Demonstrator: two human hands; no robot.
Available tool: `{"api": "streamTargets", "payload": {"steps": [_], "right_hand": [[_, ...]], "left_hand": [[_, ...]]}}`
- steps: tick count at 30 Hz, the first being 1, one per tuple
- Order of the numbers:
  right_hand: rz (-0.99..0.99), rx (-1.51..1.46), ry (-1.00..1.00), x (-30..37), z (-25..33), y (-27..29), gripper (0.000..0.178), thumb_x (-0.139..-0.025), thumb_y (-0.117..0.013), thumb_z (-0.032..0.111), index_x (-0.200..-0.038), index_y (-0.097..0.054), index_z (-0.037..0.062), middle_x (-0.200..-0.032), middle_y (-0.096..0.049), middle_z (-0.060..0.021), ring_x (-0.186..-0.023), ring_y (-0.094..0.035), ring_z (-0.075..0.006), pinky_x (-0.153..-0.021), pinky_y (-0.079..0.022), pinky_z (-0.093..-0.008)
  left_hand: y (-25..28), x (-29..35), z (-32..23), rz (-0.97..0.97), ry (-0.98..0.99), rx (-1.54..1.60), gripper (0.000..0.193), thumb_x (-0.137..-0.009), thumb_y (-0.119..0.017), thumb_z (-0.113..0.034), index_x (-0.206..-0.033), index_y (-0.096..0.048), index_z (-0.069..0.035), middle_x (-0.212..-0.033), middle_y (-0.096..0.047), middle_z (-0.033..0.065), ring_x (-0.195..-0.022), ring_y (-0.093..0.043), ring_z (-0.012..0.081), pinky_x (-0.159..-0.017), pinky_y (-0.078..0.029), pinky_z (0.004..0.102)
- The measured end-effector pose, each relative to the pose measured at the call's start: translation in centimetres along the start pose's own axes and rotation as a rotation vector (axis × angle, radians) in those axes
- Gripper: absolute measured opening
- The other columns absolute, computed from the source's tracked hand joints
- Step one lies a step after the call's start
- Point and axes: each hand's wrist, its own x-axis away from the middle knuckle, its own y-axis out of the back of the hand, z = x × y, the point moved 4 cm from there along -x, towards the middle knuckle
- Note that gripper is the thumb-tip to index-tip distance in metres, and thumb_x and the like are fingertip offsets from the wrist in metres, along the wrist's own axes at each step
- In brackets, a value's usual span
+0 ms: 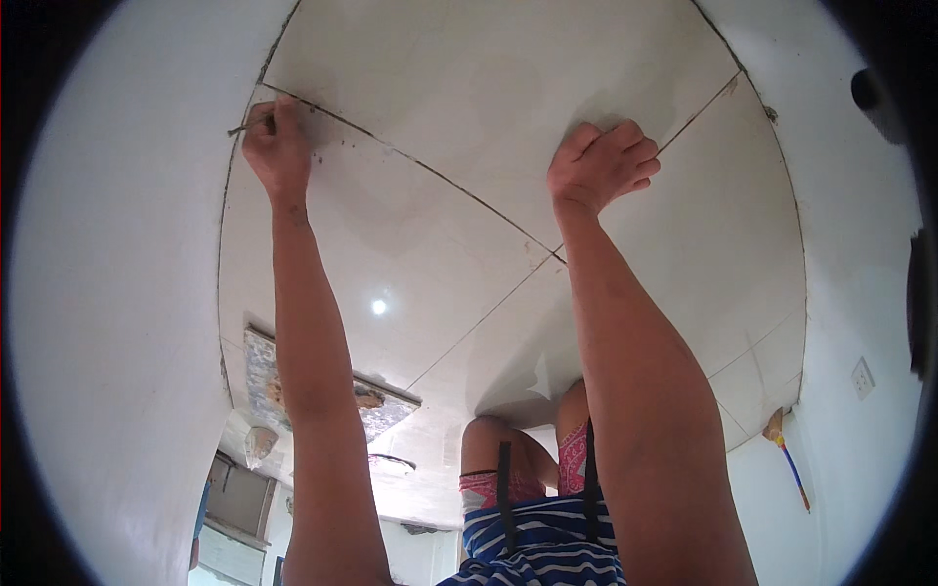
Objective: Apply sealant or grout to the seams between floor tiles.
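Observation:
My left hand (277,154) is closed around a thin, dark, rod-like tool (251,127), whose end sticks out to the left. This hand is down at the far left of the tiled floor (469,127), beside the dark joint (371,137) between two tiles and close to the wall. Dark crumbs (319,156) lie just right of it. My right hand (606,161) is curled into a fist and rests on the pale tile, near a second joint (699,112). No object shows in that fist; its palm side is hidden.
White walls (117,293) stand on both sides. A rough, broken slab-like patch (264,371) and a clear plastic bag (259,444) are at lower left. A broom (782,439) with a blue handle leans at the right, below a wall socket (863,379). My knees (493,439) are near.

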Motion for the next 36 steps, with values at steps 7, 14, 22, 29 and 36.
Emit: {"api": "streamTargets", "payload": {"steps": [7,14,22,29,36], "right_hand": [[-0.024,-0.002,0.005,-0.2,-0.1,0.1,0.04,-0.085,-0.04,0.033,-0.109,-0.048,0.0028,-0.113,-0.042,-0.0176,-0.101,-0.038,-0.0331,-0.091,-0.033,-0.046],[0.016,0.012,-0.005,-0.1,-0.3,-0.1,0.04,-0.085,-0.04,0.033,-0.11,-0.047,0.0027,-0.113,-0.042,-0.0174,-0.102,-0.037,-0.0326,-0.092,-0.033,-0.046],[0.014,-0.005,-0.005,0.0,0.0,-0.2,0.04,-0.084,-0.039,0.033,-0.109,-0.047,0.0022,-0.113,-0.041,-0.0173,-0.101,-0.037,-0.0329,-0.091,-0.033,-0.0463],[-0.01,0.022,0.002,0.1,-0.1,-0.1,0.039,-0.085,-0.04,0.032,-0.107,-0.048,0.0018,-0.113,-0.043,-0.0177,-0.101,-0.038,-0.0331,-0.091,-0.033,-0.0457],[-0.035,0.004,0.022,0.1,0.2,0.0,0.04,-0.085,-0.039,0.034,-0.106,-0.049,0.0017,-0.114,-0.043,-0.0183,-0.101,-0.039,-0.0336,-0.091,-0.034,-0.0458]], "left_hand": [[-0.5,1.5,0.3,0.121,-0.01,-0.017,0.023,-0.096,-0.062,-0.016,-0.08,-0.059,-0.001,-0.063,-0.051,-0.0031,-0.059,-0.041,0.0057,-0.052,-0.035,0.0241],[-0.6,1.6,0.0,0.046,0.046,-0.028,0.02,-0.096,-0.061,-0.015,-0.081,-0.06,-0.002,-0.066,-0.053,-0.0027,-0.058,-0.042,0.0049,-0.052,-0.035,0.0238],[-0.4,2.0,0.5,0.03,0.092,0.181,0.018,-0.095,-0.063,-0.015,-0.085,-0.061,0.0,-0.066,-0.053,-0.0028,-0.059,-0.04,0.0053,-0.054,-0.036,0.0245],[-0.4,4.1,1.1,0.221,0.031,0.082,0.015,-0.099,-0.058,-0.016,-0.092,-0.061,-0.003,-0.072,-0.057,-0.0005,-0.058,-0.047,0.0041,-0.049,-0.037,0.0206],[-0.7,2.9,0.0,-0.016,0.17,0.118,0.014,-0.097,-0.06,-0.014,-0.091,-0.063,-0.001,-0.071,-0.058,-0.0009,-0.056,-0.047,0.0053,-0.049,-0.039,0.023]]}}
